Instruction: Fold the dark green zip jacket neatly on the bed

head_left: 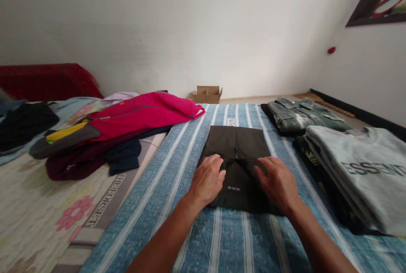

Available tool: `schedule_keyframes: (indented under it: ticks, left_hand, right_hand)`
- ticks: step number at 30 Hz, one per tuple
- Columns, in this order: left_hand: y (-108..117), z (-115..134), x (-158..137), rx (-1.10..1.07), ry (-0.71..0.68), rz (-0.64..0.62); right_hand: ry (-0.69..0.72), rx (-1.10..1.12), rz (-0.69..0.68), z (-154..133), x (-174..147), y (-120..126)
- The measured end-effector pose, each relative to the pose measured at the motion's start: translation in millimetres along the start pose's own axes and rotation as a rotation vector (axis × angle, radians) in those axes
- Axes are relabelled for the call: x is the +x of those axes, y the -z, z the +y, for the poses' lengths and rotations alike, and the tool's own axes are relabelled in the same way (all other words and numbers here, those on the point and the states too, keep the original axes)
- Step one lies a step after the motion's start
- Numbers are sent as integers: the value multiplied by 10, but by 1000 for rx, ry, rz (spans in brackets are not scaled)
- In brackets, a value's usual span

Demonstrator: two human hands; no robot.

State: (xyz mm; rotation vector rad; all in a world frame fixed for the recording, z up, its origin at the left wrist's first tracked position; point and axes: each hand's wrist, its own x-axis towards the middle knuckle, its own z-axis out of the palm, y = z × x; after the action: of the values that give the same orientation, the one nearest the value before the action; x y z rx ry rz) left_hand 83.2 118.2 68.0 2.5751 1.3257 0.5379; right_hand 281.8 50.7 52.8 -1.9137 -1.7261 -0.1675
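A folded black garment (250, 139) with a zip lies in front of me on a blue-and-white striped cloth (165, 167). Small pale print shows near its close edge. My left hand (207, 179) rests on its left side, fingers slightly bent and lying on the fabric. On the right side, my right hand (277, 180) touches it in much the same way, thumb and fingers apart. Neither hand grips anything that I can see. The palms' undersides are hidden.
To the right sit a folded grey sweatshirt (364, 154) on a stack and a folded green camouflage garment (307, 116). Leftward, a pink jacket (142, 112) lies over dark clothes on a floral sheet (41, 205). A small cardboard box (207, 95) stands by the wall.
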Motion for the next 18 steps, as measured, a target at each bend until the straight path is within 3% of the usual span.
schedule_keyframes:
  ticks: [3, 8, 18]
  left_hand:
    - [-139, 12, 51, 24, -28, -80]
    - [-300, -63, -15, 42, -18, -148]
    - [-328, -87, -48, 69, 4, -259]
  right_hand:
    - [-82, -70, -28, 209, 50, -14]
    - [49, -50, -64, 257, -22, -173]
    - [137, -44, -96, 160, -122, -317]
